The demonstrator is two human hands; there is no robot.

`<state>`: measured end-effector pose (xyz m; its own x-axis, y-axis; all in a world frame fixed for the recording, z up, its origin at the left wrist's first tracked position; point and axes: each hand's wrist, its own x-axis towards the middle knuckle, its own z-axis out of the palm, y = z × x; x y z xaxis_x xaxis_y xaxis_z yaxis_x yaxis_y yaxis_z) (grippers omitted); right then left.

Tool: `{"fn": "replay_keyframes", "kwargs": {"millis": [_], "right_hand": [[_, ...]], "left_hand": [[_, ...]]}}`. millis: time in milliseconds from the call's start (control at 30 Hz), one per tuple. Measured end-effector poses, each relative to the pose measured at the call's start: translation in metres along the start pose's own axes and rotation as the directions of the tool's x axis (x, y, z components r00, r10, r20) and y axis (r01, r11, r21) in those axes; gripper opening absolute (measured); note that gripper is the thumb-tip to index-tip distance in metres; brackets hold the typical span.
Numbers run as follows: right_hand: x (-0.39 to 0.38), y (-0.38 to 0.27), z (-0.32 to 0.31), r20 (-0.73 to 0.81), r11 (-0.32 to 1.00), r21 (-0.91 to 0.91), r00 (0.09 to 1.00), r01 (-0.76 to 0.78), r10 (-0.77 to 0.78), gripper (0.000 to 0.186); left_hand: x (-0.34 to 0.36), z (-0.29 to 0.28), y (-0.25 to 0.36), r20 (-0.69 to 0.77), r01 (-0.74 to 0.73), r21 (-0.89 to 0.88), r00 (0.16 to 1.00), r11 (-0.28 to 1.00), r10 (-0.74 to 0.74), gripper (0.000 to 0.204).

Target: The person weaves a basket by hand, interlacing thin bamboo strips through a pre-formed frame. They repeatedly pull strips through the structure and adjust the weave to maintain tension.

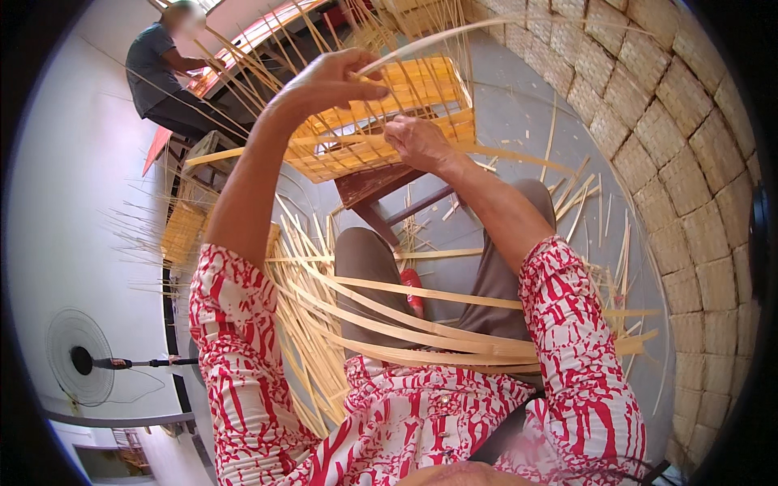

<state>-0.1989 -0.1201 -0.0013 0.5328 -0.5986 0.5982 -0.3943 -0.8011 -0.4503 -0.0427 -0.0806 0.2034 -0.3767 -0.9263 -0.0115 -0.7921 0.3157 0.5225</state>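
Observation:
My left hand is raised at the upper middle, fingers closed on a long pale bamboo strip that arcs up to the right. Below it and to the right, my right hand is closed against the weave and upright stakes of a yellow, partly woven rectangular basket; exactly what it pinches is too small to make out. The basket rests on a dark reddish wooden stool beyond my knees, with thin stakes fanning upward from it. A bundle of long flat strips lies across my lap.
A co-worker in dark clothes works at the upper left. Stacked woven squares line the right side. A fan stands at the lower left. Scattered strips and a red bottle are on the grey floor.

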Motion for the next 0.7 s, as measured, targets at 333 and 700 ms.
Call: {"fn": "replay_keyframes", "kwargs": {"millis": [333, 700], "right_hand": [[0.003, -0.002, 0.007, 0.011, 1.000, -0.017, 1.000, -0.025, 0.025, 0.010], [-0.009, -0.025, -0.024, -0.074, 0.996, 0.030, 0.994, 0.083, -0.081, 0.012]], "left_hand": [[0.037, 0.002, 0.029, -0.036, -0.061, -0.145, 0.998, 0.988, 0.056, 0.058], [0.030, 0.027, 0.020, -0.113, -0.301, 0.171, 0.940, 0.938, 0.322, 0.038]]}}
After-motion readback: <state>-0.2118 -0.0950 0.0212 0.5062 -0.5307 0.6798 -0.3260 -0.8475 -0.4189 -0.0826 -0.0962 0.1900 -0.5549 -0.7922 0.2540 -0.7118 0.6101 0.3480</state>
